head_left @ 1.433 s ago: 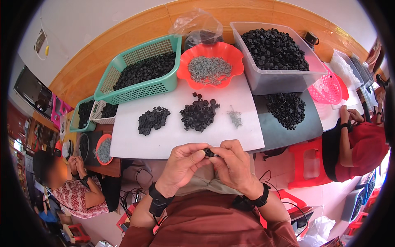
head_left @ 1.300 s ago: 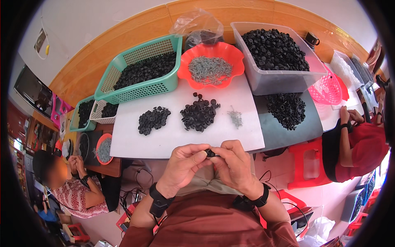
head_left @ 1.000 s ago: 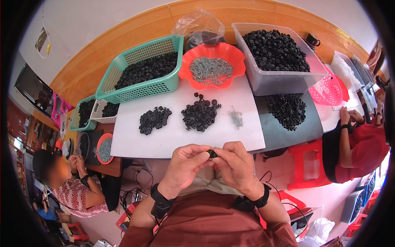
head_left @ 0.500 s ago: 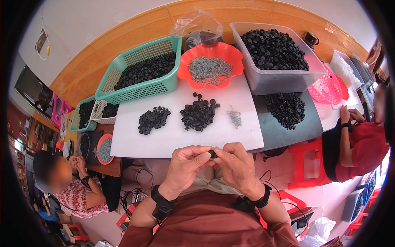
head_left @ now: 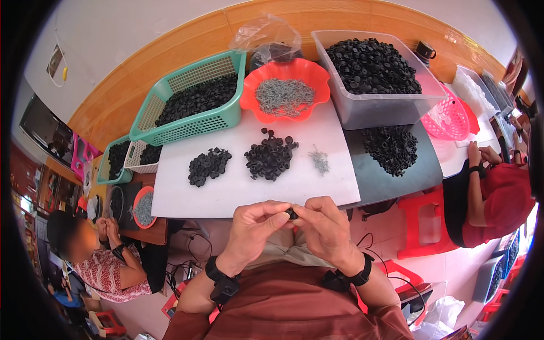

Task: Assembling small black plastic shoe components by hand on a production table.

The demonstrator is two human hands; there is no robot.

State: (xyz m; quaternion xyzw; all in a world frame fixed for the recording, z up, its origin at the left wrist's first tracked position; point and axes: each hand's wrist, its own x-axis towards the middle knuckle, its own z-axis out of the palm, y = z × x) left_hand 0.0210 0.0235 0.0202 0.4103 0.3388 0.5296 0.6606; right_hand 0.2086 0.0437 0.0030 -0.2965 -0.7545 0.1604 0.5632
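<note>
A small black round part (head_left: 292, 213) is pinched between my two hands, just off the near edge of the white board (head_left: 249, 198). My left hand (head_left: 255, 229) grips it from the left with thumb and forefinger. From the other side my right hand (head_left: 324, 229) has its fingertips closed on the same part, hiding much of it. Beyond my hands lie a pile of flat black parts (head_left: 209, 166), a pile of black ring-like parts (head_left: 270, 156) and a little heap of grey screws (head_left: 319, 161).
Along the back stand a green basket (head_left: 226, 118) of black parts, a red scalloped bowl (head_left: 321, 85) of screws and a clear bin (head_left: 371, 116) of black parts. More black parts (head_left: 391, 148) lie on the dark board. One person (head_left: 122, 260) sits at left, another (head_left: 498, 198) at right.
The view has shifted slightly, so the table's things sit a little farther left. Both hands keep their pinch on the small black part, nearly unmoved.
</note>
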